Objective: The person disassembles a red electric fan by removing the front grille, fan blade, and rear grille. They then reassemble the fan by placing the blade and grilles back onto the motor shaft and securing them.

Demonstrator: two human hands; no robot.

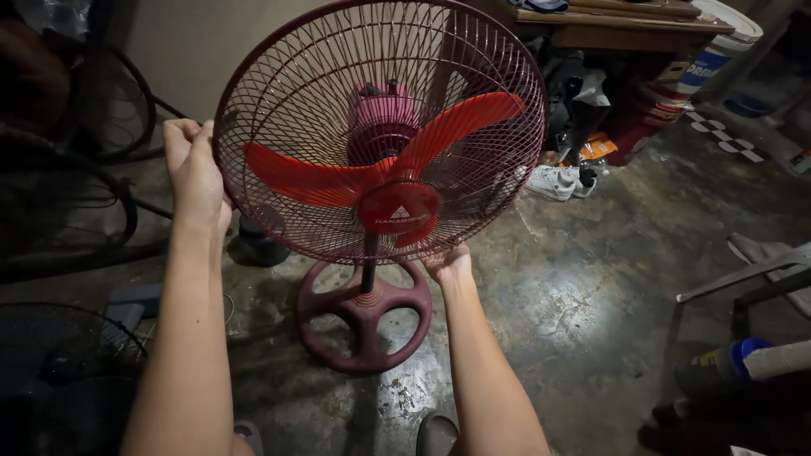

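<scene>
Presently, at the moment of inspection, a dark red wire-grille electric stand fan [380, 127] stood upright on a wet-looking grey concrete floor [591, 287], directly in front of the person and roughly centre of the view. Its three bright red plastic blades [338, 179] were plainly visible behind the front grille, with a round maroon hub cap [398, 208] at the middle. A pink motor housing [378, 114] sat behind the blades. The fan rested on a round maroon spoked base [363, 314], joined by a short dark pole [369, 266].

The left hand [193, 169] was at the left rim of the grille, fingers curled together and clamped on the rim wire. The right hand [448, 263] was at the lower edge of the grille; its fingers appeared to be hooked behind the rim, though they were largely hidden and the grip could not be confirmed.

Also noted: a pair of white sneakers [557, 181] on the floor beyond the fan, well apart from it; a brown wooden table [617, 29] at the back; a loose black wire fan guard [59, 355] lying at lower left; and a grey metal chair frame [743, 287] at right.
</scene>
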